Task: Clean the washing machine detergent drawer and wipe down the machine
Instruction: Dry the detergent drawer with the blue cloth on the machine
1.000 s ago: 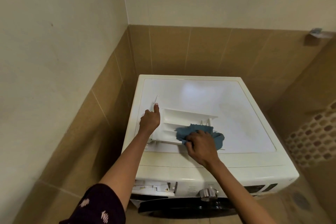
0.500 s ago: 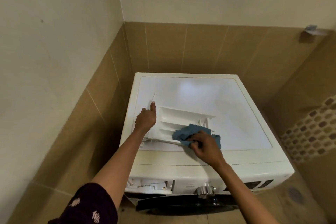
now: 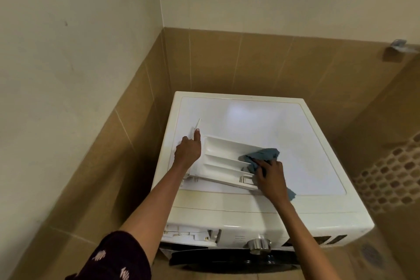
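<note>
The left hand [image 3: 187, 151] closes its grip on the 9 o'clock end of the white plastic detergent drawer [image 3: 223, 161], index finger straight. The drawer lies on top of the white washing machine [image 3: 295, 138], towards 7 o'clock. At its 3 o'clock end, the right hand [image 3: 271, 177] grips a crumpled blue cloth [image 3: 262, 154].

Washer [image 3: 261, 118] top: white glossy panel, cream rim. Drawer [image 3: 225, 154] lies on front-left part of top, compartments facing up, long axis slanting toward front right. Blue cloth [image 3: 263, 154] drapes over drawer's right end; one corner trails onto bare top near front rim.
</note>
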